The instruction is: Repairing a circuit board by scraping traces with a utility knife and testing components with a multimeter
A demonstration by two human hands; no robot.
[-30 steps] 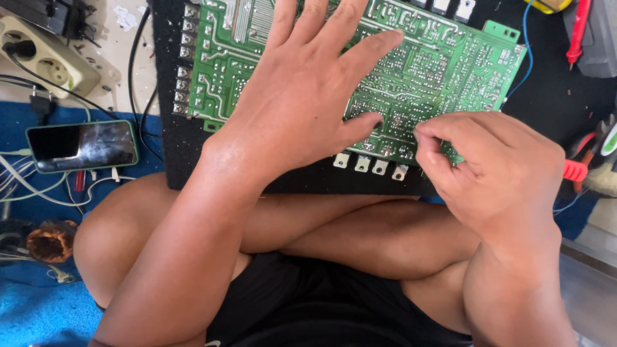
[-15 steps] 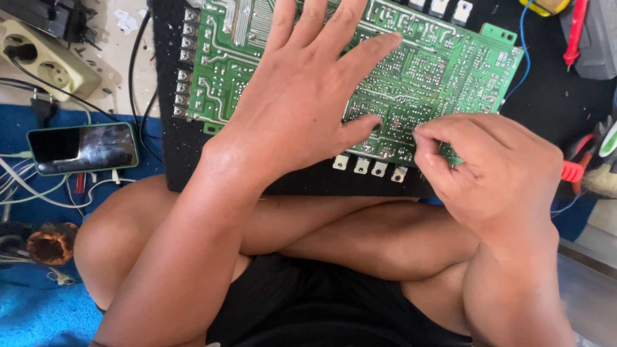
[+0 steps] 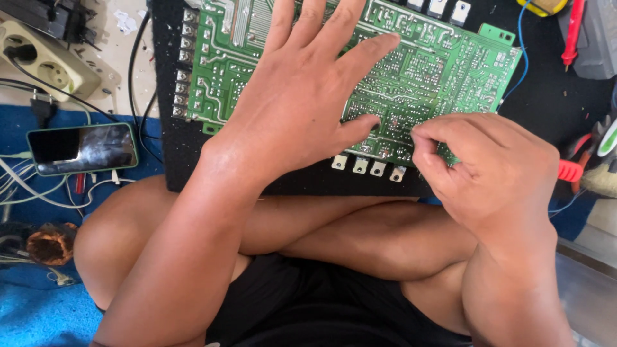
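A green circuit board [image 3: 443, 71] lies solder side up on a black mat [image 3: 170, 154] across my crossed legs. My left hand [image 3: 302, 109] rests flat on the middle of the board with its fingers spread, holding nothing. My right hand [image 3: 488, 173] is at the board's near right edge. Its thumb and forefinger are pinched together against the solder side. Whether something small sits between those fingertips cannot be seen. A row of metal tabs [image 3: 366, 166] sticks out from the board's near edge between my hands.
A phone [image 3: 82, 148] lies on blue cloth [image 3: 38, 315] at the left, among white cables. A beige power strip [image 3: 38, 64] sits at the far left, a copper coil [image 3: 48, 243] near my left knee. Red-handled tools [image 3: 569, 170] and a red probe [image 3: 572, 38] lie at the right.
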